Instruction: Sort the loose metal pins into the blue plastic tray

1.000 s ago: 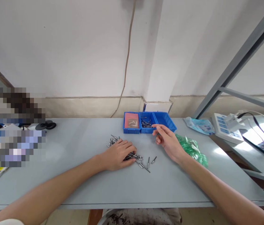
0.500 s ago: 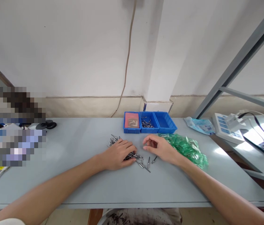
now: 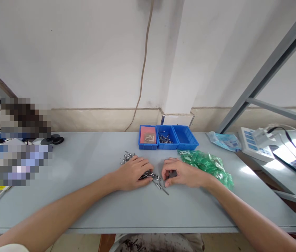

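Observation:
My left hand (image 3: 133, 173) lies palm down over a pile of silver pop rivets (image 3: 148, 175). Its fingers are spread a little and bent over the pile, and rivets stick out past the fingertips and behind the knuckles. My right hand (image 3: 181, 173) is low on the table just right of the pile. Its fingers are curled, with thumb and fingertips close together; whatever lies between them is hidden. A few loose rivets (image 3: 159, 186) lie between the two hands, nearer the left.
Behind the hands stands a blue three-part bin (image 3: 187, 138); rivets are in its middle section and a pink card with a small bag in the left. A green plastic bag (image 3: 208, 166) lies beside my right forearm. Farther right are a blue packet (image 3: 224, 140) and a power strip (image 3: 254, 143).
My right hand has come down and toward me, its fingers curling in. Two loose rivets that lay in front of it are now out of sight. My left hand has stayed put.

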{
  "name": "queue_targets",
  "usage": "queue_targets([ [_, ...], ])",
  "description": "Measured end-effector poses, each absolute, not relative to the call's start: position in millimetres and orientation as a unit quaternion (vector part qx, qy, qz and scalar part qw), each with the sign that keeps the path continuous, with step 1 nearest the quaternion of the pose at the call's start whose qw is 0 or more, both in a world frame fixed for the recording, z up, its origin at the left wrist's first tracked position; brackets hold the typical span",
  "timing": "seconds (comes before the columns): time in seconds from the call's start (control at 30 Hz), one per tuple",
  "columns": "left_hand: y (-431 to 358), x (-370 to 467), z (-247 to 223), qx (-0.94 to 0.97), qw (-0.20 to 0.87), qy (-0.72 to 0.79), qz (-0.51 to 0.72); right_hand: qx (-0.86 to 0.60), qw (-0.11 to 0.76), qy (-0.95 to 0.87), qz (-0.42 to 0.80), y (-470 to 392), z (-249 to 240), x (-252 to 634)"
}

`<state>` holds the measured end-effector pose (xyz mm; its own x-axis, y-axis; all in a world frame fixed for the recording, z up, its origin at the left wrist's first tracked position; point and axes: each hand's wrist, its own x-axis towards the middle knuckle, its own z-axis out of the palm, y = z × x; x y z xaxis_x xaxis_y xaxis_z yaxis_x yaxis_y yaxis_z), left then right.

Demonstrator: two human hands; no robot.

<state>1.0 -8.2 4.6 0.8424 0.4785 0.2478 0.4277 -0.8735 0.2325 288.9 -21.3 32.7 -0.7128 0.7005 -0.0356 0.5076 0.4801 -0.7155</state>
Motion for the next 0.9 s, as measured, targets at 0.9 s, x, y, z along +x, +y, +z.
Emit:
queue_targets([
  [0.9, -7.0, 0.6, 3.8, 0.956, 0.082, 0.235, 0.156, -0.485, 0.416, -0.673, 0.372, -12.1, 24.0, 285.8],
])
